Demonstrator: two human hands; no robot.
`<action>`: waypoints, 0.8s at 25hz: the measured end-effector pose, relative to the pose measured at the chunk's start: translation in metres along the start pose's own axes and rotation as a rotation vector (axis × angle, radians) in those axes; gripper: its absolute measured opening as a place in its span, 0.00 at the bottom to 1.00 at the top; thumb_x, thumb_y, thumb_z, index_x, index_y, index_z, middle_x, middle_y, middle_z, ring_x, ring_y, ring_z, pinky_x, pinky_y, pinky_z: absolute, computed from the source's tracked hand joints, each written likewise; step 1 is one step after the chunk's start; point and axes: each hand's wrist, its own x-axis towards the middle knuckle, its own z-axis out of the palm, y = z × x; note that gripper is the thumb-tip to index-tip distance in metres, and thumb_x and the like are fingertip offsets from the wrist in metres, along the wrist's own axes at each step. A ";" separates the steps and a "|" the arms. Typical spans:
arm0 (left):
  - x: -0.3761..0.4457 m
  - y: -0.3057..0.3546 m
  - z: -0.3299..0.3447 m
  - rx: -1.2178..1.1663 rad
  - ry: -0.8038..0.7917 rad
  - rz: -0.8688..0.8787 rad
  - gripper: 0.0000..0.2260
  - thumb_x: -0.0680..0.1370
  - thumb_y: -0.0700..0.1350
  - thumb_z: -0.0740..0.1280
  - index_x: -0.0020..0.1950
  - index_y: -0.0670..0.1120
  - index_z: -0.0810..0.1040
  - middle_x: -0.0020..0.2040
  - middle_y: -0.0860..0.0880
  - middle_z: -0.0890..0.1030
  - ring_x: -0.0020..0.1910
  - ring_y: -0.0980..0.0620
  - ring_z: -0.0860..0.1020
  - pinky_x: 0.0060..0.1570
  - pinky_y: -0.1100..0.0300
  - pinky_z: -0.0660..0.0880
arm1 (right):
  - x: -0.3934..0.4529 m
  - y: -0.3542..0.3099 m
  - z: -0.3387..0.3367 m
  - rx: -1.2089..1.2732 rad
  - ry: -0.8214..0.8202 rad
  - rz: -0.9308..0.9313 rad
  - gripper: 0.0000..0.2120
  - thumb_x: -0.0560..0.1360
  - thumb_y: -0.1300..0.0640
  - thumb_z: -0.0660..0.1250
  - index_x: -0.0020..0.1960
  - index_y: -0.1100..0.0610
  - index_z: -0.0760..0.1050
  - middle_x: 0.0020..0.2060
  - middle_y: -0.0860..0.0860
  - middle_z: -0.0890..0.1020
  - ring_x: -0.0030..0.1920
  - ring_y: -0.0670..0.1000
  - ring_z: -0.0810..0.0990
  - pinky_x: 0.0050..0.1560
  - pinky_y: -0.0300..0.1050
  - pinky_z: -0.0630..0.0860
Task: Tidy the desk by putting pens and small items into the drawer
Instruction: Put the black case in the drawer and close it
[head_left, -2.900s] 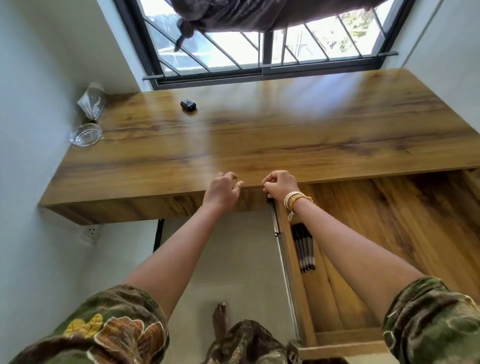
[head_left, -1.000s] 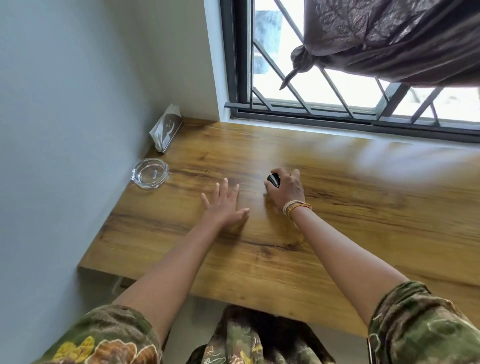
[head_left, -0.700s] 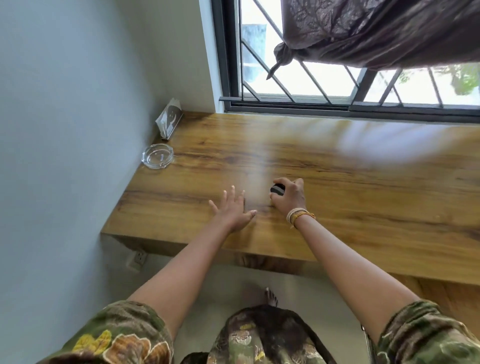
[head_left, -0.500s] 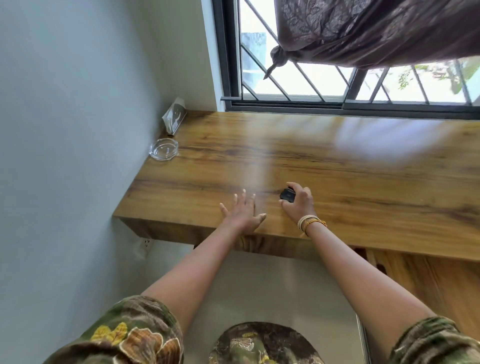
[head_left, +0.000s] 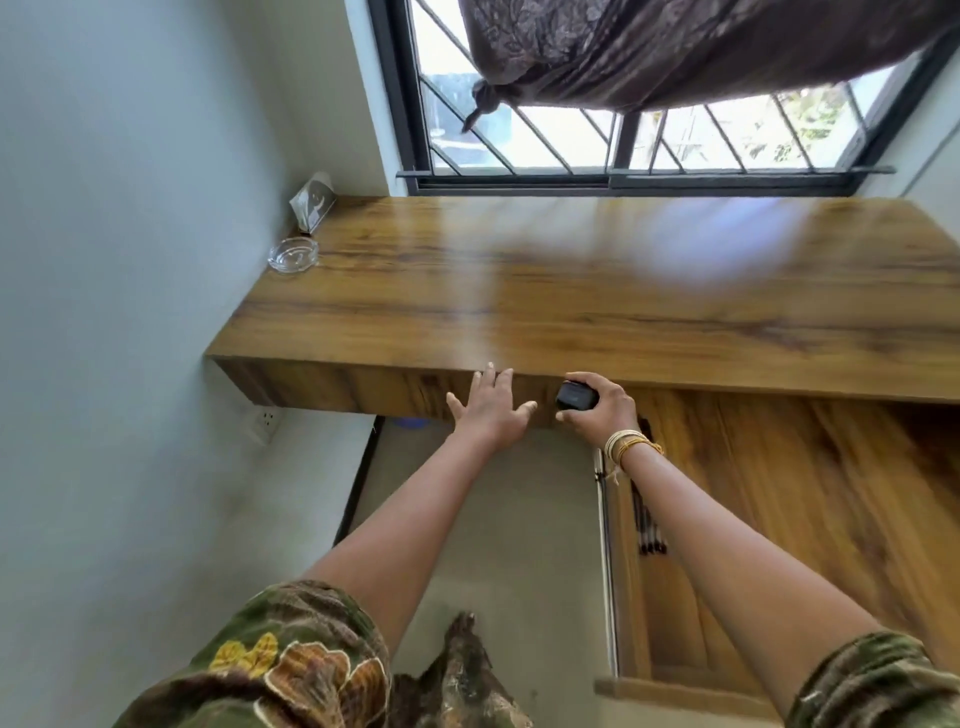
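Note:
My right hand (head_left: 602, 413) grips a small black case (head_left: 576, 397) just off the front edge of the wooden desk (head_left: 597, 291), above the left end of the open drawer (head_left: 779, 519). Several dark pens (head_left: 649, 535) lie along the drawer's left side, partly hidden by my right forearm. My left hand (head_left: 491, 410) is open with fingers spread, fingertips at the desk's front edge, holding nothing.
A glass ashtray (head_left: 292, 253) and a clear folded packet (head_left: 313, 201) sit at the desk's far left corner by the wall. A barred window (head_left: 623, 150) with a tied dark curtain (head_left: 675, 47) is behind the desk. A wall socket (head_left: 266, 421) is under the desk.
My right hand picked the black case off the desk top and drew it back to the front edge. My left hand slid back too. The view tilted down, showing the open drawer.

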 end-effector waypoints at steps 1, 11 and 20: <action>-0.018 0.007 0.013 -0.014 -0.001 0.003 0.31 0.80 0.58 0.59 0.79 0.49 0.52 0.81 0.48 0.46 0.79 0.49 0.44 0.72 0.36 0.40 | -0.018 0.014 -0.009 0.003 0.007 0.020 0.27 0.63 0.57 0.78 0.61 0.49 0.78 0.54 0.51 0.82 0.56 0.52 0.79 0.60 0.39 0.72; -0.130 0.048 0.114 -0.137 -0.140 -0.053 0.31 0.80 0.57 0.61 0.79 0.50 0.53 0.79 0.47 0.59 0.76 0.46 0.60 0.73 0.39 0.54 | -0.137 0.110 -0.062 0.069 0.059 0.127 0.23 0.69 0.60 0.75 0.63 0.53 0.77 0.57 0.54 0.81 0.56 0.55 0.79 0.51 0.38 0.73; -0.190 0.065 0.165 -0.337 -0.339 -0.104 0.33 0.80 0.50 0.63 0.80 0.48 0.49 0.76 0.41 0.64 0.73 0.41 0.66 0.69 0.48 0.66 | -0.173 0.169 -0.060 0.155 -0.097 0.447 0.18 0.78 0.65 0.62 0.67 0.57 0.67 0.61 0.61 0.76 0.50 0.62 0.82 0.34 0.44 0.81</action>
